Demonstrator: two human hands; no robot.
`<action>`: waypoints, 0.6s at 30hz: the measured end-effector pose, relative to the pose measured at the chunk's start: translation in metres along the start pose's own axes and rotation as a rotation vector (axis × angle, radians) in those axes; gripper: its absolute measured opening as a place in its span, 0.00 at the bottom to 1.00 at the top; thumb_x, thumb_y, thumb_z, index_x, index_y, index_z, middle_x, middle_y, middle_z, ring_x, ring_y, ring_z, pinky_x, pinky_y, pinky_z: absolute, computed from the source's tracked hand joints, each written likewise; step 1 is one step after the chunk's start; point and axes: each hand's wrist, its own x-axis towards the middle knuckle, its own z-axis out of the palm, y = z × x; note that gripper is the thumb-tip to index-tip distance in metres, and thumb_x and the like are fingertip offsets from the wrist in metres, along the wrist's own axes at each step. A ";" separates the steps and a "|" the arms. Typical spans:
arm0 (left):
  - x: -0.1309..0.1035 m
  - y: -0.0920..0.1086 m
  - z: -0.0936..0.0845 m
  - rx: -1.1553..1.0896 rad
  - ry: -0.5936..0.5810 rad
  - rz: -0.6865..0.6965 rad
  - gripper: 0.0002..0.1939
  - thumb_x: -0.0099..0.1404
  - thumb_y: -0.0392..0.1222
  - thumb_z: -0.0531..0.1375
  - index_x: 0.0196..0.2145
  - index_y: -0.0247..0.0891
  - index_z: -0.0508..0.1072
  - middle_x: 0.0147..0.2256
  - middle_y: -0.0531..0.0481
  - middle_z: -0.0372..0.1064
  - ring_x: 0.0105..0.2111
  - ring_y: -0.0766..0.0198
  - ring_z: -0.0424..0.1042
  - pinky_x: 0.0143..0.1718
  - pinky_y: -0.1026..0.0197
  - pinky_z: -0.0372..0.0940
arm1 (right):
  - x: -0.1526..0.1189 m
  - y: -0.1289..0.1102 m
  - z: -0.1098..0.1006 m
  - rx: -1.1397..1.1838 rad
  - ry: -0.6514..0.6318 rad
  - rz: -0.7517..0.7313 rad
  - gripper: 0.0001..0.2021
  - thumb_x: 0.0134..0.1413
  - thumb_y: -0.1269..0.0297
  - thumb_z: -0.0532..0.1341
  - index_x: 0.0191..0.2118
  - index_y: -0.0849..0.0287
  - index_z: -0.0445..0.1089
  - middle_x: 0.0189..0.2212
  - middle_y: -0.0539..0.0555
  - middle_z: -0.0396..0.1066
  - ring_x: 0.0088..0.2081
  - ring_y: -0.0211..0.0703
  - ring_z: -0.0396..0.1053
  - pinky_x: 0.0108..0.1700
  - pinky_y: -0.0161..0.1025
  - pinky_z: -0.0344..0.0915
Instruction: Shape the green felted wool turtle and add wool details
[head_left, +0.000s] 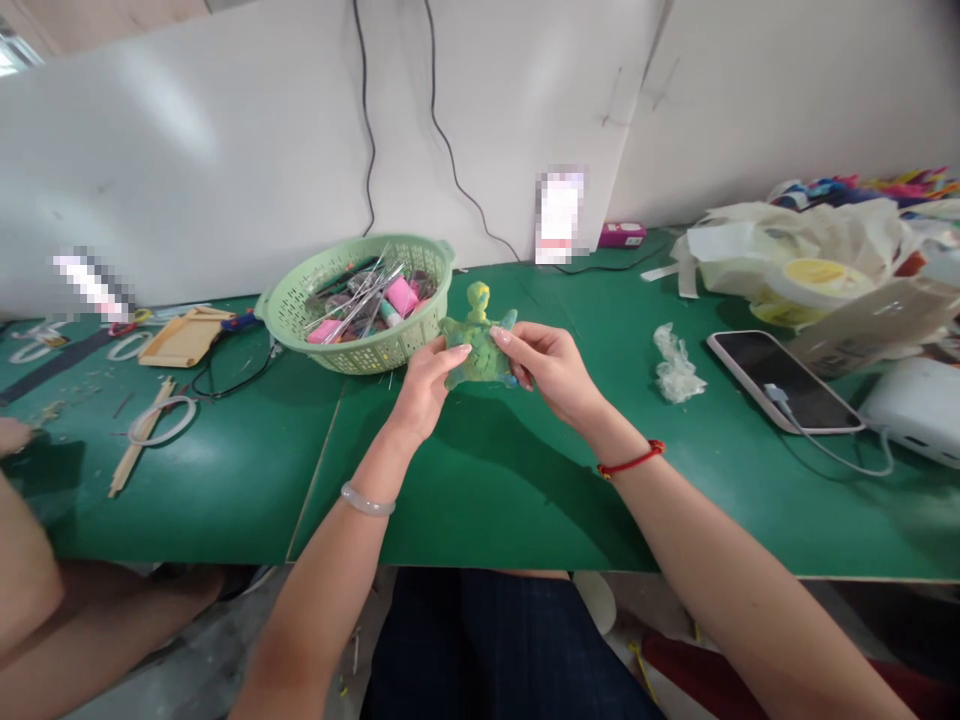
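A green and yellow turtle-shaped figure [480, 352], with a round yellowish head at the top and bluish tips on its limbs, is held up over the green table [495, 470]. My left hand [426, 388] grips its left side, thumb across the front. On the right side my right hand [551, 368] pinches it between thumb and fingers. Just behind and left of my left hand stands a light green basket [360, 355] with metal rods, pink pieces and other small items in it.
Crumpled clear plastic [676, 366], a phone [784, 382] with a cable and a white device [919, 405] lie right. Plastic bags [810, 235] are behind them. Left are a wooden tray [186, 336], sticks [141, 438], a white ring [162, 420] and another person's arm [22, 560].
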 end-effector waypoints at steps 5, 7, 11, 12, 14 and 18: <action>0.001 -0.002 0.000 0.001 0.001 -0.002 0.11 0.52 0.47 0.73 0.32 0.41 0.81 0.37 0.46 0.83 0.61 0.39 0.74 0.59 0.44 0.71 | 0.000 -0.001 0.000 -0.021 -0.004 -0.010 0.30 0.46 0.36 0.74 0.19 0.57 0.66 0.11 0.43 0.58 0.16 0.29 0.52 0.20 0.34 0.47; 0.001 -0.002 0.000 -0.004 0.014 -0.007 0.10 0.52 0.46 0.72 0.32 0.41 0.80 0.36 0.47 0.82 0.60 0.40 0.75 0.58 0.45 0.72 | -0.001 -0.001 0.000 -0.019 -0.004 -0.009 0.30 0.46 0.35 0.74 0.19 0.57 0.66 0.11 0.43 0.58 0.16 0.29 0.52 0.20 0.34 0.47; 0.001 -0.003 0.001 -0.001 0.042 -0.004 0.09 0.52 0.44 0.69 0.32 0.41 0.79 0.36 0.48 0.82 0.58 0.43 0.76 0.57 0.48 0.72 | -0.001 -0.001 0.001 -0.024 -0.010 -0.009 0.30 0.46 0.35 0.73 0.20 0.57 0.66 0.11 0.43 0.57 0.16 0.29 0.51 0.20 0.34 0.47; 0.002 -0.004 0.000 0.002 0.042 -0.006 0.10 0.52 0.43 0.68 0.33 0.40 0.78 0.37 0.48 0.82 0.58 0.43 0.76 0.57 0.48 0.72 | -0.001 -0.001 0.001 -0.028 -0.013 -0.009 0.30 0.46 0.35 0.73 0.20 0.57 0.66 0.12 0.43 0.57 0.16 0.29 0.51 0.20 0.34 0.47; 0.002 -0.005 0.000 0.006 0.032 -0.011 0.11 0.53 0.44 0.67 0.35 0.40 0.78 0.39 0.48 0.81 0.59 0.44 0.75 0.58 0.48 0.71 | 0.000 -0.001 0.000 -0.034 -0.016 -0.007 0.30 0.46 0.35 0.74 0.19 0.57 0.65 0.12 0.43 0.57 0.16 0.29 0.51 0.19 0.34 0.46; 0.002 -0.007 -0.001 0.008 0.009 -0.002 0.12 0.55 0.44 0.67 0.38 0.41 0.79 0.42 0.48 0.82 0.61 0.44 0.74 0.60 0.47 0.70 | 0.000 0.000 0.000 -0.028 -0.009 -0.001 0.30 0.46 0.35 0.73 0.19 0.57 0.65 0.12 0.43 0.57 0.16 0.29 0.52 0.19 0.34 0.46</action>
